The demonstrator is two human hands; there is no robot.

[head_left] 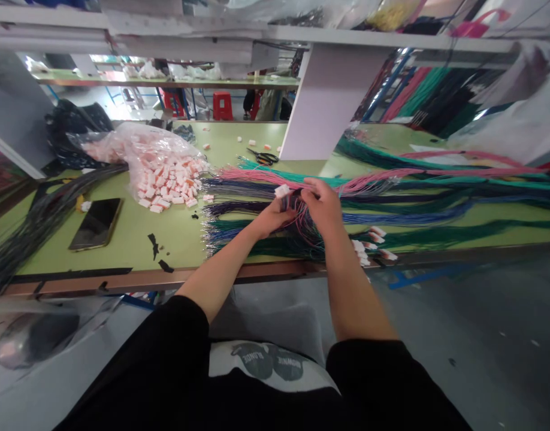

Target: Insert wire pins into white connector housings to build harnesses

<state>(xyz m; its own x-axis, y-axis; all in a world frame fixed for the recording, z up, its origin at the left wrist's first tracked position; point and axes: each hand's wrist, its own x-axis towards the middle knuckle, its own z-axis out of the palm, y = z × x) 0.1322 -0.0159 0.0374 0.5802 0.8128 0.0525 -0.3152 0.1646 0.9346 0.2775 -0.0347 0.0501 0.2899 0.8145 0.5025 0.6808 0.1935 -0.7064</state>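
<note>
Left grip [272,218] apparently holds white connector [282,191].

Wires [369,216] stretch across the bench [185,233]!
Left hand [275,218] as clock centre: scissors [270,158] at twelve, upright panel [331,99] at one, bag [142,143] and connectors [171,182] towards ten, phone [97,224] at nine, connector cluster [361,246] just past three!

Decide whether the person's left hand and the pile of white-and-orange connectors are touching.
Apart. The head view shows it: spread wires fill a plain gap between the pile of connectors and the left hand.
</note>
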